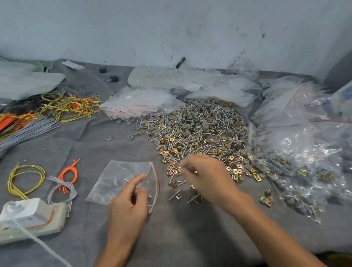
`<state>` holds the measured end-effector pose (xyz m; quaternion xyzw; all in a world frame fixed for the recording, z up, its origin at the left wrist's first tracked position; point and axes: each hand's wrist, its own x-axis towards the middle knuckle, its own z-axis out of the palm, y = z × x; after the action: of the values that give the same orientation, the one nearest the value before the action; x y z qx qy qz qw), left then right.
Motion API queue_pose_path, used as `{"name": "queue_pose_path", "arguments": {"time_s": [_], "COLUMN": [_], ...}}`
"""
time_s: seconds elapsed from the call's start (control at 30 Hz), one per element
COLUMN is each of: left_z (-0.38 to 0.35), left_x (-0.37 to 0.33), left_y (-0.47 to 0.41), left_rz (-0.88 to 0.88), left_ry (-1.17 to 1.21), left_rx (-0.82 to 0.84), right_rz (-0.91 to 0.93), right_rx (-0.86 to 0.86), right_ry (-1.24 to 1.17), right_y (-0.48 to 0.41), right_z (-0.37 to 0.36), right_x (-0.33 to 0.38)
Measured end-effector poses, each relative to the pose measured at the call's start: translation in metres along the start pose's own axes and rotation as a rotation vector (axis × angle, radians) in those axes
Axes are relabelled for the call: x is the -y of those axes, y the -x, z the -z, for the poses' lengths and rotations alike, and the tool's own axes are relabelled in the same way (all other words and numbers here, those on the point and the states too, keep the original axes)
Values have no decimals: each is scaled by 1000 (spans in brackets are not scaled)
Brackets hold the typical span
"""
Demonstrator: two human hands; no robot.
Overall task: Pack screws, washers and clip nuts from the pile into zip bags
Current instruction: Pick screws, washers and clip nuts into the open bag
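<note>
- Head view: gripped zip bag (115,179) at its red-striped mouth with left hand (127,201), thumb and fingers curled round the opened edge; rest of bag flat on grey cloth (178,237), just left of the pile (198,131).
- Pinched something small at the pile's near edge with right hand (205,177), fingers curled; could not tell which piece.
- Saw screws (174,195), grey washers (131,137) and gold clip nuts (266,200) mixed and scattered there.
- Noted filled bags (297,156) right of pile, empty bags (139,104) behind it, power strip (27,225) far left.
</note>
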<state>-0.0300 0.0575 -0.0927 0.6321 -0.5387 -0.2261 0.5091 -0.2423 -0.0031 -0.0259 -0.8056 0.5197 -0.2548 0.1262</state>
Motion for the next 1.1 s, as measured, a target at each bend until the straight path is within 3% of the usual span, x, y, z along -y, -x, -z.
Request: {"name": "queue_pose_path", "arguments": {"time_s": [0.1,0.23,0.47,0.83,1.0,1.1], "left_z": [0,0,0,0,1,1], "left_x": [0,2,1,1,0,-1], "left_y": [-1,-1,-1,0,0,0], "left_rz": [11,12,9,-5,5,0], "left_ry": [1,-1,26,33,33,20], "left_rx": [8,9,6,7,11,12], "right_rz": [-153,-243,-190,-145,-120,-124], "right_rx": [-24,67,189,218,197,127], "right_ry": [90,251,179,272,303,186], "right_y": [-10,-14,-8,-23,-22,-16], "right_z": [30,48,32,15,15,21], "right_x": [-33,-58,-53,-52,-50,-40]}}
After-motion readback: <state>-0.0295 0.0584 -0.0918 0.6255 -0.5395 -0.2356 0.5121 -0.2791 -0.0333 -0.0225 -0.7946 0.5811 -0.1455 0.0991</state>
